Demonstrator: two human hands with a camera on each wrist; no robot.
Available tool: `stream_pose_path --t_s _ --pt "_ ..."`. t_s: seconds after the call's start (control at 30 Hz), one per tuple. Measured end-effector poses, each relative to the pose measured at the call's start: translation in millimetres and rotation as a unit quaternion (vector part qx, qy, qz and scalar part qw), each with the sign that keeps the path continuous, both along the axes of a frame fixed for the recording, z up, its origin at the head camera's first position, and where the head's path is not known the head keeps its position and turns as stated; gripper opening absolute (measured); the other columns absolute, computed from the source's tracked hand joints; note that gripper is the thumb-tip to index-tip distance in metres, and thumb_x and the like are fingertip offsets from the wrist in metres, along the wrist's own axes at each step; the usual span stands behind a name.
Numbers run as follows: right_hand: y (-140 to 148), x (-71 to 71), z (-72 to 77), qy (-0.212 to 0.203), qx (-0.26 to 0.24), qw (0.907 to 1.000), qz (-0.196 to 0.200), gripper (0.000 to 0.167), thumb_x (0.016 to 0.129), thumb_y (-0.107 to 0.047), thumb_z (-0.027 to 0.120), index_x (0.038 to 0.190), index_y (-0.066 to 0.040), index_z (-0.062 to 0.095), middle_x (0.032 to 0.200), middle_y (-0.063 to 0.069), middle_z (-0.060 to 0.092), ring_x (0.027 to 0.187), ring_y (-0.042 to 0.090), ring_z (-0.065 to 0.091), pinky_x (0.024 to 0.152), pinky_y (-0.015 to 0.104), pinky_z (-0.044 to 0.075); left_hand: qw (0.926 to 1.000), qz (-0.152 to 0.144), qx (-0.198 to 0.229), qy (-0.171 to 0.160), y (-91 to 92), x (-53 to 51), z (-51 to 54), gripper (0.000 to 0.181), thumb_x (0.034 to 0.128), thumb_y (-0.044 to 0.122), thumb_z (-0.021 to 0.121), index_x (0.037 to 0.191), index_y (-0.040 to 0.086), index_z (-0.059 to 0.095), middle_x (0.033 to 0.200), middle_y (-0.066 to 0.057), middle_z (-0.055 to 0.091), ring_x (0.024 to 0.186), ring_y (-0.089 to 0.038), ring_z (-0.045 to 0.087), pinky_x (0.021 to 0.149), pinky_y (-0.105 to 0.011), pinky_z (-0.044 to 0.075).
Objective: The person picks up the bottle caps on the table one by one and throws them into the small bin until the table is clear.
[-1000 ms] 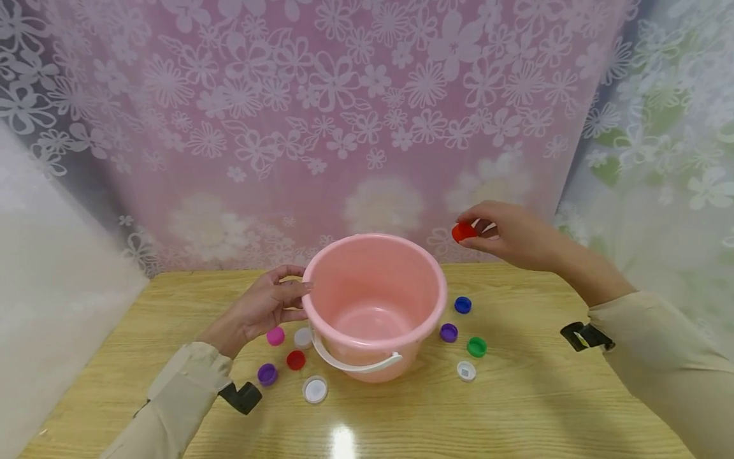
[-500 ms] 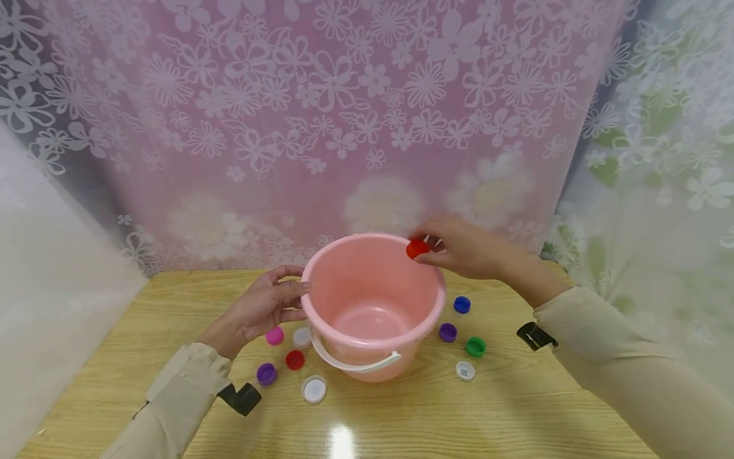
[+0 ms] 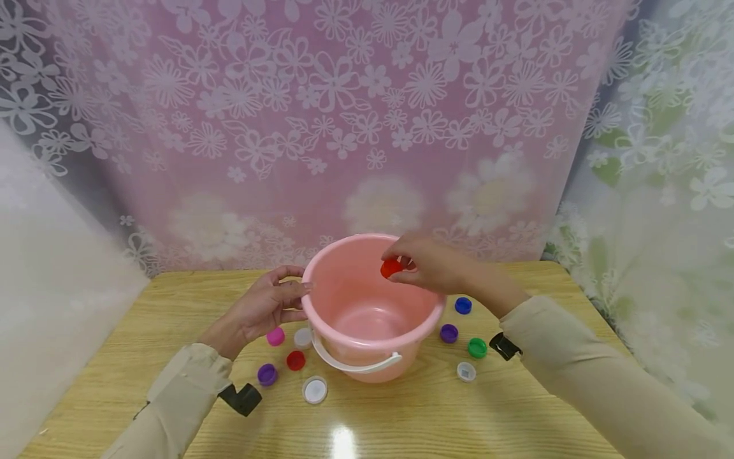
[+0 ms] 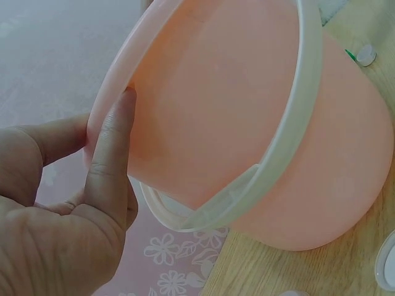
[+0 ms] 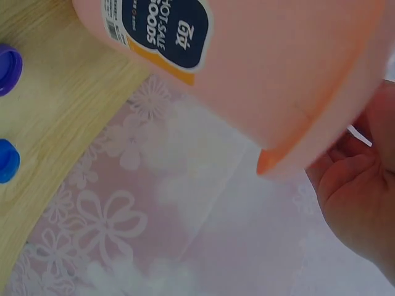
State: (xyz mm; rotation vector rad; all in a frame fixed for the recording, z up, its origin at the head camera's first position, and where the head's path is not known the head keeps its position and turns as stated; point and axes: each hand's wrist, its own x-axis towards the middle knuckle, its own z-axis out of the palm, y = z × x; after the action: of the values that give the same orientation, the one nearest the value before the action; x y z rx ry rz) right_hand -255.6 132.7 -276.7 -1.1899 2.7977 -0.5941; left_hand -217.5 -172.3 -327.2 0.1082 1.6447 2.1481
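Observation:
A pink bucket (image 3: 373, 344) stands upright on the wooden table, its white handle (image 3: 358, 368) hanging down at the front. My left hand (image 3: 268, 305) grips the bucket's left rim; in the left wrist view fingers of that hand (image 4: 110, 154) lie along the rim (image 4: 114, 80). Pinched in my right hand (image 3: 438, 266) is a red cap (image 3: 391, 268), held over the bucket's opening near the back right. The right wrist view shows the right hand (image 5: 355, 191) partly behind the rim, with the cap hidden there. The bucket's visible floor holds nothing.
Left of the bucket lie pink (image 3: 276, 336), purple (image 3: 267, 375), red (image 3: 295, 360) and white caps (image 3: 315, 389). On its right are blue (image 3: 463, 305), purple (image 3: 449, 333), green (image 3: 477, 347) and white caps (image 3: 466, 371). A flowered curtain (image 3: 367, 127) hangs behind the table.
My right hand has carried the red cap leftward and slightly down, from right of the bucket to above its opening. The left hand and the bucket have stayed in place.

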Motion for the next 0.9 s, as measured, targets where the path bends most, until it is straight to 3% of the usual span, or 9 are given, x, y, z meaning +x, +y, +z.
stream_pose_path --t_s 0.33,0.57,0.9 --pt "-14.1 0.8 -13.8 -0.022 -0.011 0.9994 0.024 0.031 0.089 -0.017 0.069 0.118 -0.005 0.064 0.107 0.003 0.062 0.096 0.019 0.059 0.085 0.033 0.052 1.0 0.001 0.003 0.0 -0.2 0.3 0.9 0.04 0.0936 0.004 0.059 0.127 0.004 0.037 0.089 -0.01 0.063 0.072 -0.018 0.066 0.068 -0.033 0.058" --pt "-19.6 -0.8 -22.6 0.001 -0.015 0.9983 0.056 0.028 0.089 -0.015 0.07 0.113 -0.004 0.066 0.105 0.004 0.062 0.095 0.02 0.058 0.085 0.033 0.052 1.0 0.001 -0.005 0.0 0.7 0.3 1.0 0.044 0.0933 0.005 0.06 0.13 0.002 0.035 0.091 -0.011 0.064 0.077 -0.021 0.068 0.069 -0.033 0.058" --pt "-21.3 1.5 -25.0 0.008 -0.002 0.9987 0.049 0.029 0.088 -0.016 0.07 0.115 -0.006 0.067 0.106 0.004 0.063 0.095 0.019 0.057 0.085 0.032 0.052 1.0 0.006 0.002 -0.005 0.7 0.6 1.4 0.046 0.0928 0.004 0.06 0.131 0.003 0.035 0.09 -0.011 0.063 0.074 -0.019 0.067 0.068 -0.033 0.058"
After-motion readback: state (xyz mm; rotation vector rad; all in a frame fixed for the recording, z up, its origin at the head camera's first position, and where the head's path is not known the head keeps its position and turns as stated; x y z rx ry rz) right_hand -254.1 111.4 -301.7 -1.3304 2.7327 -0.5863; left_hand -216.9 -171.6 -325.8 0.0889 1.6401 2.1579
